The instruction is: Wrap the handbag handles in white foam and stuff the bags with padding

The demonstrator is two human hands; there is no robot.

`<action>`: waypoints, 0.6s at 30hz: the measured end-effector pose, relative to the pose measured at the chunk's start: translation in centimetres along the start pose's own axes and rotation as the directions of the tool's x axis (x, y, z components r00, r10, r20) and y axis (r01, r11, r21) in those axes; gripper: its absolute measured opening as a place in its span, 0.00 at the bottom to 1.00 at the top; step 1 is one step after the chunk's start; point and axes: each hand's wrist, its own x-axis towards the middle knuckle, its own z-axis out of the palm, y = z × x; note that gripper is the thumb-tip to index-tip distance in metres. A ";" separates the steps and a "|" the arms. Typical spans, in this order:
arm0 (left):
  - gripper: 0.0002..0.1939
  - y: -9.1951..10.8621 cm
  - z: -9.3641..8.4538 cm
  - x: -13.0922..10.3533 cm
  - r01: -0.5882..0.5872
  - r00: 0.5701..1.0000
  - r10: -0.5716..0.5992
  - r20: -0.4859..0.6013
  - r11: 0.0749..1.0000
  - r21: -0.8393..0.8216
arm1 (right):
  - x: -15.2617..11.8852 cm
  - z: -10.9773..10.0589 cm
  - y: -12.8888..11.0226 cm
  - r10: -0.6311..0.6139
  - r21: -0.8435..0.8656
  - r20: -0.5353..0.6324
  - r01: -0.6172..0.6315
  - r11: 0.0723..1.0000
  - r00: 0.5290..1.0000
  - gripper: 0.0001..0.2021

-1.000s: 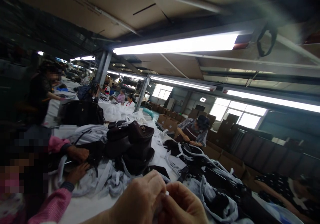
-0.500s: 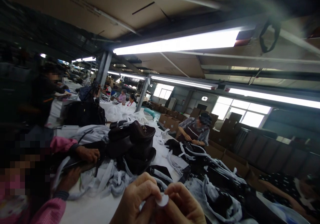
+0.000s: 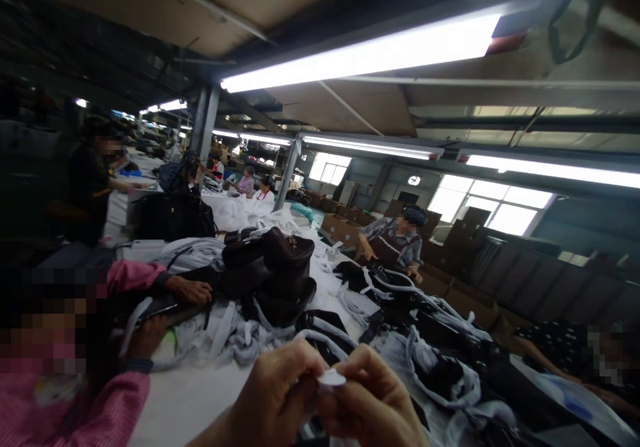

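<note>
I have a small white disc (image 3: 331, 379) pinched between the fingertips of my left hand (image 3: 281, 386) and my right hand (image 3: 374, 390), both with fingers curled in close, neither hand nearer than the other. The disc lies right in the gap where my hands meet, its visible face turned up and its longer outline running crosswise from one hand to the other, though whatever sits below it in my palms I cannot tell. It is held above the white tabletop (image 3: 200, 394), nearer to me than the dark bag (image 3: 287, 260).
</note>
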 end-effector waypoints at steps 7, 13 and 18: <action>0.08 0.6 0.0 2.0 -0.241 0.969 0.237 0.071 0.968 0.061 | -0.7 0.5 -2.5 0.045 -0.025 -0.042 -0.047 0.999 0.998 0.19; 0.09 0.1 0.1 2.9 -0.216 0.974 0.207 0.093 0.971 0.102 | -0.3 0.4 -3.3 0.004 -0.093 -0.037 -0.008 0.996 0.999 0.18; 0.08 -0.3 0.5 3.5 -0.165 0.985 0.164 0.049 0.986 0.028 | 0.1 -0.4 -3.3 0.011 -0.150 -0.006 -0.012 0.989 1.000 0.14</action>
